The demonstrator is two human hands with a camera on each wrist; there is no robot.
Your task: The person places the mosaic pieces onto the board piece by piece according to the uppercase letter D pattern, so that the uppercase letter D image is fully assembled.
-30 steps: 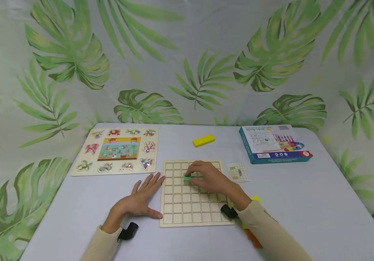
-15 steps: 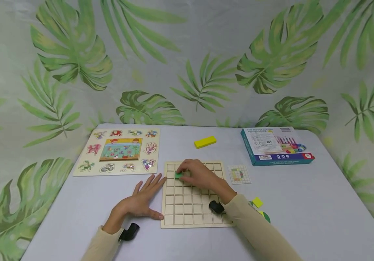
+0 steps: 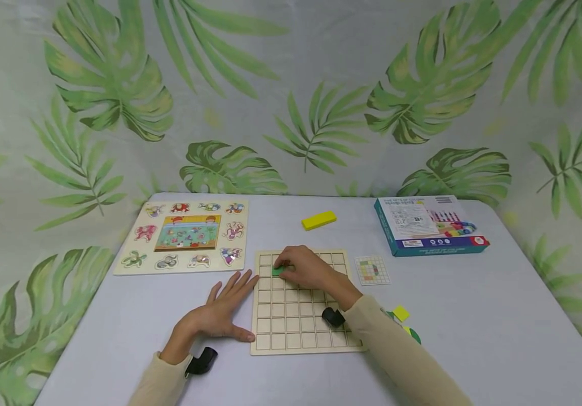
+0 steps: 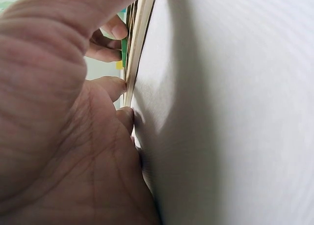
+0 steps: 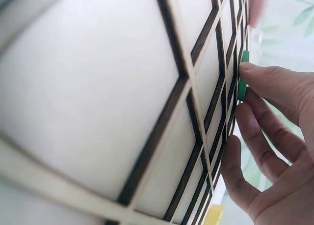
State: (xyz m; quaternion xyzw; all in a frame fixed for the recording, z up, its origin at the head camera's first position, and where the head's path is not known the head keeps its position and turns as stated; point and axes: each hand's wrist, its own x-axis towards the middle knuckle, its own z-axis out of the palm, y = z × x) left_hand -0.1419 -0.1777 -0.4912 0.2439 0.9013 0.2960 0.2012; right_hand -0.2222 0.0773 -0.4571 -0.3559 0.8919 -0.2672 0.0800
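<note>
A light wooden board with a square grid [image 3: 293,325] lies in front of the person. My right hand [image 3: 305,267] is over its upper left part and pinches a green tile [image 3: 276,272] between thumb and fingers. In the right wrist view the thumb presses on the green tile [image 5: 242,91], which sits at the grid's surface with the fingertips beside it. My left hand [image 3: 220,313] is spread flat at the board's left edge, thumb and fingertips touching that side. From the left wrist, the board's edge [image 4: 142,26] runs past the fingertips.
A sea-animal puzzle board [image 3: 184,263] lies at back left. Behind the grid is a yellow block [image 3: 319,220]; to its right are a small pattern card [image 3: 373,270] and a teal-edged box [image 3: 430,225]. Yellow tiles [image 3: 400,313] and green pieces lie partly under the right sleeve.
The right hand has moved left across the grid with green, where a single thin green tile now shows under its fingers. The left hand stays at the board's edge.
</note>
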